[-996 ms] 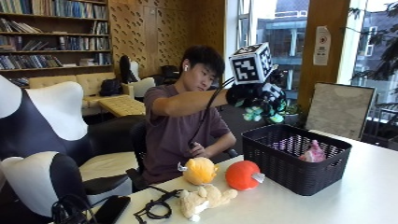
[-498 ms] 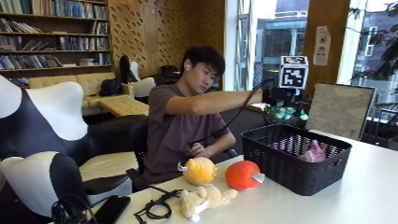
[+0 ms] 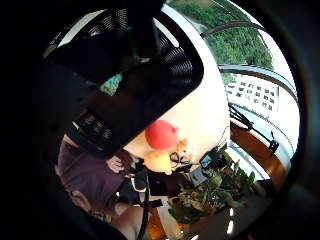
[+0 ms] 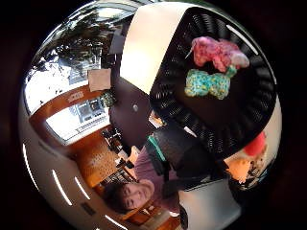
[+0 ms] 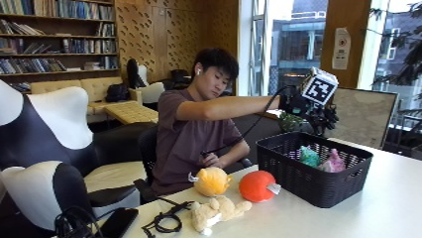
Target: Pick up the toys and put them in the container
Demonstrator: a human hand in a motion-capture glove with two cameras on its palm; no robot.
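The gloved right hand (image 5: 315, 113) hangs above the far rim of the black basket (image 5: 290, 171), fingers spread downward and holding nothing. Air shows between the fingertips and the rim. The basket stands on the white table (image 5: 389, 208), with bare tabletop beyond it toward the table's edge. Just beside its near wall lie three toys: a red ball toy (image 5: 258, 186), a yellow plush (image 5: 211, 181) and a tan plush (image 5: 214, 212) closest to the table edge.

The outside view shows only the tops of a teal toy (image 5: 308, 155) and a pink toy (image 5: 333, 161) over the rim (the thumb-side palm view shows both lying whole on the basket floor, touching). The little-finger view has the basket largely hidden.

A second ago the hand gripped the teal toy short of the basket; now that toy lies inside.
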